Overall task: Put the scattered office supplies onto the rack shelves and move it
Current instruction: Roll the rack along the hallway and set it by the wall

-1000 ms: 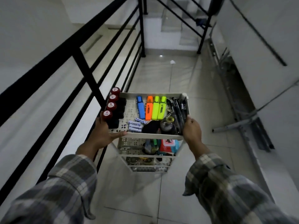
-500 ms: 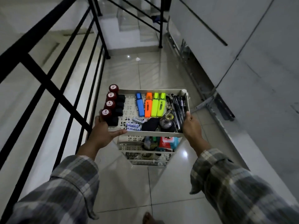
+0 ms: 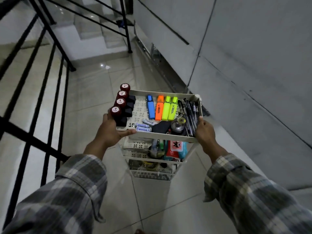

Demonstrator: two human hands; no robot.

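White rack (image 3: pixel 168 138), blue, orange and yellow-green highlighters (image 3: pixel 162 108), red-topped stamps (image 3: pixel 120 102), black pens (image 3: pixel 190 112), grey plaid sleeves (image 3: pixel 74 196), black railing (image 3: pixel 50 92)

The scene is dimly lit, with a cool grey cast. A small bright glare spot is seen on the glossy floor tiles (image 3: pixel 102 65) toward 11 o'clock, and softer reflections are spread across the tiles around it. The highlighters (image 3: pixel 163 108) are rendered as the only vivid colours. The lower shelves of the rack (image 3: pixel 152 159) are left in shadow. Straight railing bars (image 3: pixel 50 92) are bent by wide-angle distortion at 9 o'clock, and the plaid sleeves (image 3: pixel 253 196) at the bottom edge are softened by blur.
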